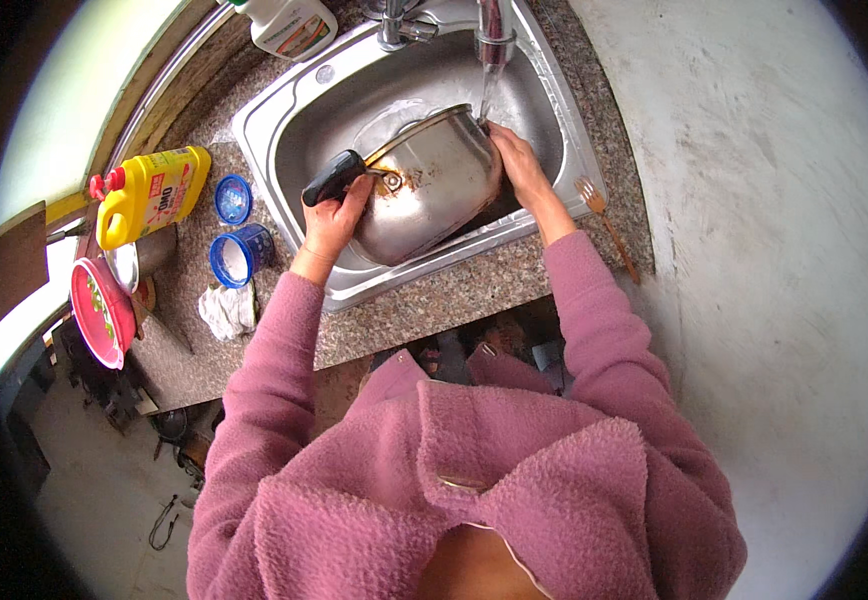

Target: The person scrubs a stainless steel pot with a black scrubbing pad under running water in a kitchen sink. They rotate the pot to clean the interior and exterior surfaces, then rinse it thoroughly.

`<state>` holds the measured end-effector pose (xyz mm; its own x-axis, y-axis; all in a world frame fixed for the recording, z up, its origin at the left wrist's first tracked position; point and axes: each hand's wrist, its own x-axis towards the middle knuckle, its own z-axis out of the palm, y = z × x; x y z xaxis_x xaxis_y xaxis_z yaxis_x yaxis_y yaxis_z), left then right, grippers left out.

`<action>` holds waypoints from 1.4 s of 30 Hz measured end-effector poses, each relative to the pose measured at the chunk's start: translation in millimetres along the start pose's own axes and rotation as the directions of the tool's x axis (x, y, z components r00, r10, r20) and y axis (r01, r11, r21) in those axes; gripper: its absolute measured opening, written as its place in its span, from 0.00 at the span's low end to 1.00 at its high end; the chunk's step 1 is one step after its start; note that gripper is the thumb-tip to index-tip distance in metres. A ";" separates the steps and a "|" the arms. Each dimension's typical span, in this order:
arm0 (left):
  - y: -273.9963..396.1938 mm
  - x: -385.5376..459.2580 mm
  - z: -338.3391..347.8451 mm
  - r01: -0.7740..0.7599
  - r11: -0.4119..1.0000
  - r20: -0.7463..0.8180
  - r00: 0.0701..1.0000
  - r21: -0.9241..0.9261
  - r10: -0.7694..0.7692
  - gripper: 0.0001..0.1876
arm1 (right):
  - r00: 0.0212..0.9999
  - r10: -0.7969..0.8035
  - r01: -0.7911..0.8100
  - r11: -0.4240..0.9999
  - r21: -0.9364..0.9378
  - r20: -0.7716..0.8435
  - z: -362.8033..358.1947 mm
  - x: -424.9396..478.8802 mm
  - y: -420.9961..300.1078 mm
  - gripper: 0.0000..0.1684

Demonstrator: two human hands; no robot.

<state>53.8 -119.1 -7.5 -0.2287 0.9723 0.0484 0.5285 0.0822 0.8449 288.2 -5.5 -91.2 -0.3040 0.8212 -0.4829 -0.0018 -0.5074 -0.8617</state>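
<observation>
A stainless steel saucepan [434,191] is tilted on its side over the metal sink [306,135], its mouth turned away from me. Brown stains mark the steel around the rivet where the black handle [334,178] joins. My left hand [336,221] grips that handle at its base. At the far right of the pot, my right hand [516,161] holds the rim, its fingertips partly hidden behind it. Water runs from the faucet spout [495,34] down to the rim beside my right fingers. The pot's inside is out of sight.
Left of the sink stand a yellow detergent jug [155,196], an open blue tub [237,256] of white contents, its blue lid [233,199] and a crumpled white cloth [228,309]. A pink basin [102,311] is farther left. A fork [605,225] lies right; a white bottle [289,30] stands behind.
</observation>
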 end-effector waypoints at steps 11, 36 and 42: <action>131.3 28.9 -40.2 -0.034 0.668 -0.151 0.981 -0.743 -0.118 0.16 | 0.947 0.031 -0.304 0.392 0.868 0.318 -31.3 -5.3 -57.8 0.30; 112.8 82.3 123.4 0.539 -0.165 0.558 0.741 -0.826 -0.372 0.24 | 0.831 -0.485 0.513 0.477 -0.713 0.273 -3.0 12.2 -104.8 0.17; 105.7 50.6 77.3 0.464 -0.326 0.559 0.760 -0.823 -0.332 0.11 | 0.909 -0.167 0.357 0.786 -0.504 0.383 20.8 40.5 -156.7 0.25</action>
<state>161.3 -44.3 43.1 0.1085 0.8337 -0.5414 -0.9518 0.2442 0.1854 256.4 101.8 27.6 -0.6407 0.7309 -0.2352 0.3704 0.0259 -0.9285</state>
